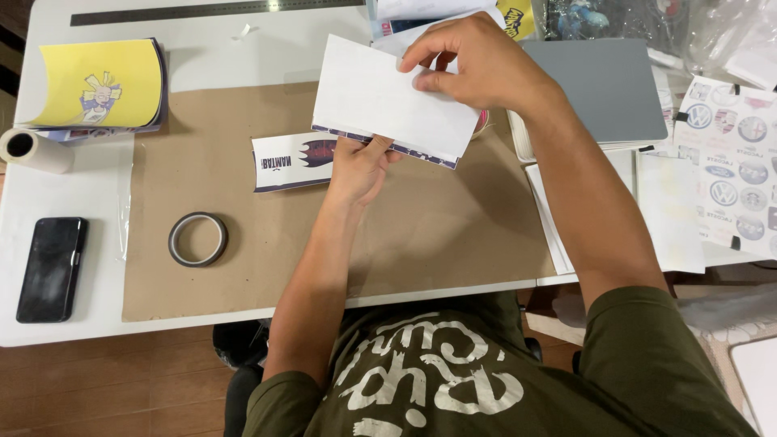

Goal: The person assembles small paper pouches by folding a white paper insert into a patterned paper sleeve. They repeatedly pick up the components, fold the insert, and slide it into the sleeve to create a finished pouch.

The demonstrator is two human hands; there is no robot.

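Both my hands hold a white rectangular sheet (380, 97) with a dark printed edge, lifted above a brown cardboard mat (429, 226). My left hand (358, 168) pinches the sheet's lower edge from below. My right hand (473, 61) grips its upper right corner between thumb and fingers. A printed strip with a dark emblem (287, 160) lies flat on the mat just left of my left hand.
A tape ring (197, 239) lies on the mat at the left. A black phone (51, 267), a paper roll (32, 150) and a yellow printed sheet (101, 83) sit further left. A grey board (607, 85) and sticker sheets (732, 154) lie at the right. A metal ruler (210, 10) runs along the back.
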